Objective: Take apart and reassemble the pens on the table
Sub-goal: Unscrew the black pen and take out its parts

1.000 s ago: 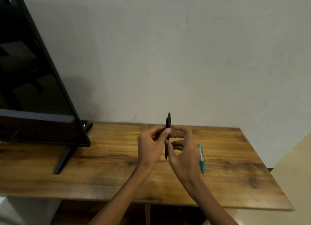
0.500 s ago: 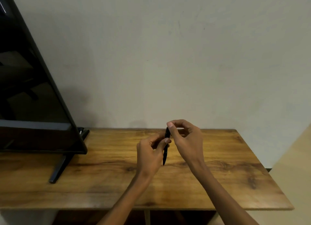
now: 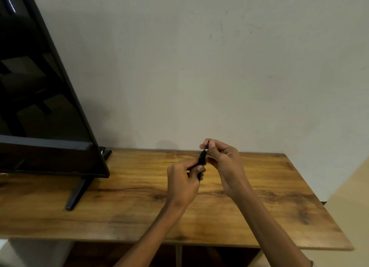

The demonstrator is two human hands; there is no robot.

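Note:
A black pen (image 3: 201, 159) stands nearly upright above the wooden table (image 3: 127, 202), held between both hands. My left hand (image 3: 182, 184) grips its lower barrel with thumb and fingers. My right hand (image 3: 223, 165) pinches the pen's top end with its fingertips. The pen's lower tip is hidden behind my left hand's fingers. The teal pen seen earlier on the table is hidden behind my right hand and forearm.
A large black TV (image 3: 40, 107) stands on the table's left part, its stand foot (image 3: 76, 194) reaching toward the front. A plain wall rises right behind the table. The table's right edge (image 3: 319, 202) drops off to the floor.
My right hand moved up from the pen's lower part to its top end. The view shifted, and the teal pen went out of sight behind my right arm.

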